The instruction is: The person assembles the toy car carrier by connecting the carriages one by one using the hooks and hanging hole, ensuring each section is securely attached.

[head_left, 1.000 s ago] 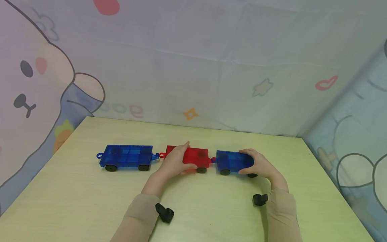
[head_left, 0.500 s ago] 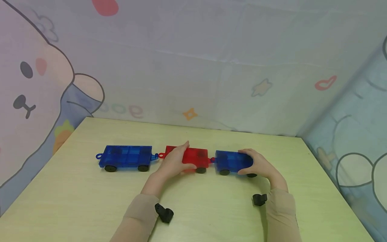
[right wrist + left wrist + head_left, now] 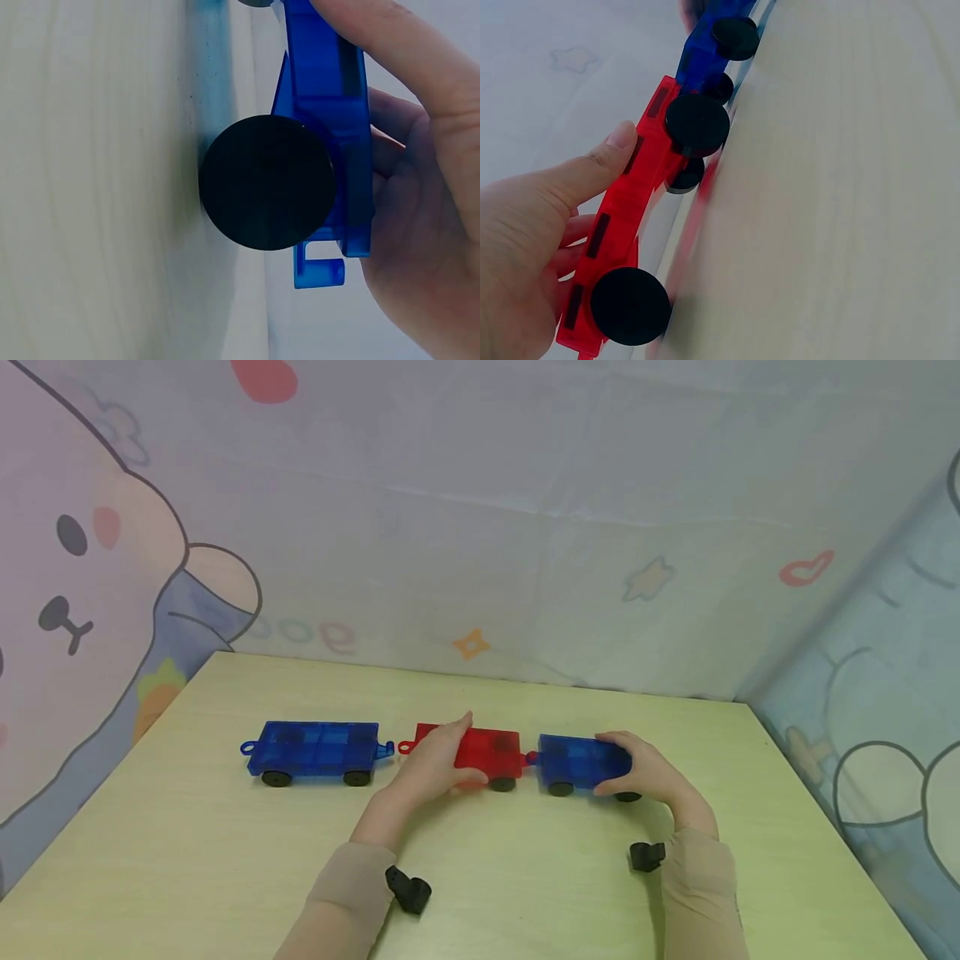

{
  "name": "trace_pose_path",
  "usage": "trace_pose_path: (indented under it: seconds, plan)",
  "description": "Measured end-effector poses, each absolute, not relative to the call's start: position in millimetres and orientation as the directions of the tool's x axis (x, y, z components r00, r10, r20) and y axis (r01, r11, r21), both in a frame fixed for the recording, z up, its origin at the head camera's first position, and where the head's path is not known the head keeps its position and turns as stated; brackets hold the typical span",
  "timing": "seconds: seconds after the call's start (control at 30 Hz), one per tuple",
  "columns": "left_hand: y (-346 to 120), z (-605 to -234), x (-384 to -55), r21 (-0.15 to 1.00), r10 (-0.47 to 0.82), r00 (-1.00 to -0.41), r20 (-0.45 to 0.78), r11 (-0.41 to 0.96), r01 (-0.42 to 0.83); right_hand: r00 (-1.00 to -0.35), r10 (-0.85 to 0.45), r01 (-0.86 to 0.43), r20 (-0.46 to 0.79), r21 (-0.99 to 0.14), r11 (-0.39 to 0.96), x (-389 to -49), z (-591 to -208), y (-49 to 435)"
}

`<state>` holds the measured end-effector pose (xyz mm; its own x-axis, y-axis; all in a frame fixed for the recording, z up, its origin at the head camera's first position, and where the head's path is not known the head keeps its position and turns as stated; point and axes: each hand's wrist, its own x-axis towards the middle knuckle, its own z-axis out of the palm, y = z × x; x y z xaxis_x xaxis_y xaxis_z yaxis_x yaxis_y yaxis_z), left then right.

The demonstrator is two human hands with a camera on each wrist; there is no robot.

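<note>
Three see-through toy train cars with black wheels stand in a row on the table point(image 3: 517, 877). My left hand point(image 3: 429, 766) grips the red car point(image 3: 491, 750) in the middle, thumb on its near side and fingers over the far side. At the row's right, my right hand point(image 3: 643, 766) holds a blue car point(image 3: 573, 760) by its right end. A small coupling joins the red car to this blue one. The left blue car point(image 3: 318, 747) stands untouched, its hook point(image 3: 386, 749) just short of the red car's ring point(image 3: 406, 747). In the right wrist view, a blue hook point(image 3: 321, 274) sticks out from the held car's end.
Behind the table hangs a printed cloth backdrop point(image 3: 405, 527) with a bear and stars. Black wrist cameras sit by the left sleeve point(image 3: 352, 877) and the right sleeve point(image 3: 699, 868), low over the tabletop.
The red car and the right blue car have shifted slightly right with both hands. A small gap now shows between the left blue car's hook and the red car's ring.
</note>
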<state>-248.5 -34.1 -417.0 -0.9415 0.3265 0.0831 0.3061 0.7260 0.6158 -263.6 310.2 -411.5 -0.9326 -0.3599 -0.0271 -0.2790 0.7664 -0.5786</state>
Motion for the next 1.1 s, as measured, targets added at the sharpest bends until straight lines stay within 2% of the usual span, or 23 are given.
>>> trace_pose_path:
  seconds: [0.47,0.6,0.87,1.1]
  plan:
    - [-35,-412,-246,0.649,0.355,-0.934,0.053,0.698,0.302,-0.933,-0.36,-0.282,-0.021,-0.579,0.765,-261,-405,309]
    - [-37,-405,-244,0.693,0.349,-0.935,0.056,0.661,0.288,-0.943,-0.332,-0.274,0.017,-0.604,0.749,-258,-397,301]
    - [-53,-398,-243,0.729,0.411,-0.907,0.093,0.592,0.343,-0.932,-0.313,-0.352,0.18,-0.65,0.674,-262,-387,259]
    - [-91,-400,-248,0.703,0.413,-0.883,0.222,0.561,0.438,-0.888,-0.244,-0.453,0.391,-0.645,0.615,-265,-390,204]
